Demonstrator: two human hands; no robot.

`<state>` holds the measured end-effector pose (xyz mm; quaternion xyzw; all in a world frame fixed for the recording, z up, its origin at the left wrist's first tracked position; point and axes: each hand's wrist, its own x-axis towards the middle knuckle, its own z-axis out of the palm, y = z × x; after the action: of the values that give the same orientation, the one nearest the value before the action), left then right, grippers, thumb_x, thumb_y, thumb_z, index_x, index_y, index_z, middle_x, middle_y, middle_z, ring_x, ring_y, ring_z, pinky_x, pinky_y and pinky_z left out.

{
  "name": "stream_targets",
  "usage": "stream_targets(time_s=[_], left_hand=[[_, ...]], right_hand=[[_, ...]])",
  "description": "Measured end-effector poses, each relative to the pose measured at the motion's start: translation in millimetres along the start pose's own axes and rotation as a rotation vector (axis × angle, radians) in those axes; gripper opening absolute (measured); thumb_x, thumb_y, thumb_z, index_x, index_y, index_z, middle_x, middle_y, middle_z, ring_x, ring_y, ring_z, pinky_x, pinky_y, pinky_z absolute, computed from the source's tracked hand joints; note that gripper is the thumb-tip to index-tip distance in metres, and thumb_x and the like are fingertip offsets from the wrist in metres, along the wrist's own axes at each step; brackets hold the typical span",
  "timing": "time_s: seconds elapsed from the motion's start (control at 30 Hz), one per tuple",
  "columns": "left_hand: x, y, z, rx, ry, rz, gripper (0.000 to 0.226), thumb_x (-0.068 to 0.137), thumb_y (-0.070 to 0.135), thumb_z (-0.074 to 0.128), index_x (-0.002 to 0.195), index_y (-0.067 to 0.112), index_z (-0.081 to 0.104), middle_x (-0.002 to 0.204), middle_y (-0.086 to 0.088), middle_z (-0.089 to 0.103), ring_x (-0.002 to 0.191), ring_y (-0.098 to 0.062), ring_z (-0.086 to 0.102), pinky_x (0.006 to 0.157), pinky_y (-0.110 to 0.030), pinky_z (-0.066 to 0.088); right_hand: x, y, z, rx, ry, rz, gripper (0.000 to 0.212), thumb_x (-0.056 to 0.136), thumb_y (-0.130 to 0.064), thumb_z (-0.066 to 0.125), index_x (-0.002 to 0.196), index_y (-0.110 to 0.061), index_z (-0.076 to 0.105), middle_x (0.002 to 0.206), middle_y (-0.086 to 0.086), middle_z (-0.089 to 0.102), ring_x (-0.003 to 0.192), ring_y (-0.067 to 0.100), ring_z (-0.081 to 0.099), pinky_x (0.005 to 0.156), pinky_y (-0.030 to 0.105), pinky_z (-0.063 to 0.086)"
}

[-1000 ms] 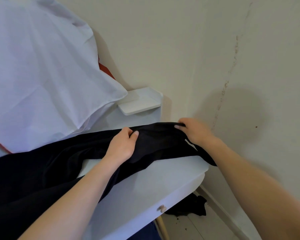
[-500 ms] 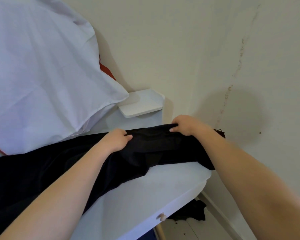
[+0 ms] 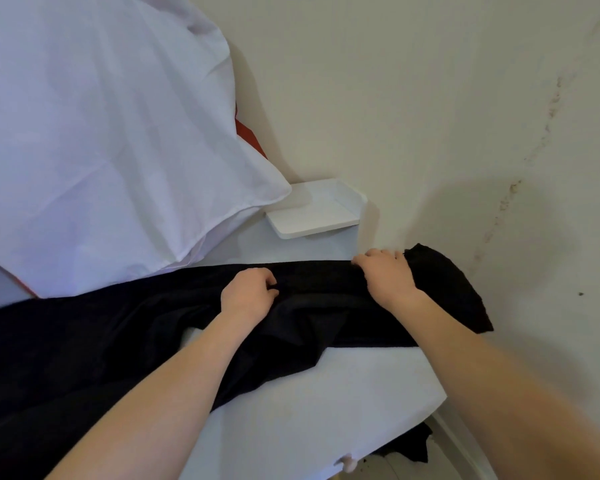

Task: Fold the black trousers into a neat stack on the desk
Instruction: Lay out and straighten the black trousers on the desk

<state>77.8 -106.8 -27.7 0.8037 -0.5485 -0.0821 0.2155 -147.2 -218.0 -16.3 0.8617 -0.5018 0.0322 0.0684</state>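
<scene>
The black trousers (image 3: 94, 344) lie stretched across the white desk (image 3: 343, 393) from the left edge of view to the right end, where a flap of cloth stands up against the wall. My left hand (image 3: 248, 294) is closed on a pinch of the trousers near the middle of the desk's far side. My right hand (image 3: 385, 275) grips the far edge of the trousers close to the wall corner. The near part of the garment bunches in folds under my left forearm.
A large white sheet (image 3: 101, 133) drapes over something at the left, with red showing beneath. A small white shelf (image 3: 317, 211) juts out at the desk's back. The beige wall (image 3: 465, 116) is tight on the right. A drawer knob (image 3: 349, 464) and dark cloth (image 3: 411, 448) on the floor lie below.
Both hands have pushed the trousers' far edge toward the back of the desk and the wall. The cloth end now rises against the wall beyond my right hand.
</scene>
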Motion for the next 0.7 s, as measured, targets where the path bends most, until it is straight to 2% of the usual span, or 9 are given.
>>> stream_targets(time_s=[0.17,0.33,0.43,0.53,0.63,0.7], left_hand=[[-2.9,-1.7,-21.1,-0.143,0.095,0.045,0.024,0.085,0.032,0.066,0.107,0.027,0.066,0.105,0.007,0.064,0.097,-0.015,0.060,0.076,-0.028,0.046],[-28.4,-23.4,-56.4,-0.170,0.125,0.061,0.024,0.085,0.033,0.065,0.109,0.028,0.065,0.102,0.010,0.065,0.092,-0.010,0.060,0.078,-0.028,0.047],[-50.9,-50.4,-77.4,-0.172,0.093,0.020,0.021,0.085,0.032,0.064,0.106,0.029,0.066,0.097,0.012,0.066,0.089,-0.009,0.060,0.078,-0.026,0.045],[-72.4,-82.8,-92.5,-0.148,0.053,-0.038,0.015,0.089,0.026,0.059,0.101,0.028,0.068,0.100,0.009,0.068,0.095,-0.010,0.061,0.082,-0.025,0.044],[-90.5,-112.4,-98.8,-0.085,-0.056,-0.079,0.028,0.094,0.011,0.048,0.105,0.025,0.069,0.111,0.003,0.068,0.103,-0.014,0.061,0.088,-0.024,0.044],[-99.6,-127.0,-98.6,-0.038,-0.145,-0.105,0.034,0.094,0.008,0.044,0.112,0.024,0.068,0.120,0.000,0.065,0.108,-0.016,0.060,0.094,-0.026,0.044]], right_hand=[[2.6,-50.3,-18.4,0.257,0.108,-0.150,0.038,0.094,-0.016,0.054,0.132,-0.025,0.054,0.127,0.004,0.058,0.120,0.027,0.050,0.100,0.041,0.038],[-10.7,-112.2,-37.6,0.492,0.073,-0.340,0.040,0.094,-0.023,0.058,0.133,-0.022,0.054,0.128,0.003,0.059,0.120,0.022,0.051,0.100,0.040,0.042],[-23.2,-141.9,-47.3,0.617,0.002,-0.536,0.042,0.092,-0.029,0.061,0.133,-0.022,0.056,0.130,-0.002,0.060,0.121,0.014,0.050,0.102,0.028,0.037],[-34.5,-166.4,-51.0,0.598,-0.149,-0.698,0.049,0.087,-0.045,0.065,0.131,-0.026,0.057,0.129,-0.007,0.060,0.119,0.008,0.051,0.102,0.026,0.038],[-41.2,-182.4,-47.5,0.471,-0.286,-0.748,0.070,0.070,-0.067,0.066,0.131,-0.034,0.053,0.127,-0.013,0.059,0.116,0.008,0.051,0.102,0.030,0.038],[-43.7,-188.3,-42.4,0.366,-0.304,-0.775,0.078,0.060,-0.074,0.066,0.129,-0.038,0.053,0.121,-0.014,0.060,0.111,0.010,0.051,0.100,0.031,0.035]])
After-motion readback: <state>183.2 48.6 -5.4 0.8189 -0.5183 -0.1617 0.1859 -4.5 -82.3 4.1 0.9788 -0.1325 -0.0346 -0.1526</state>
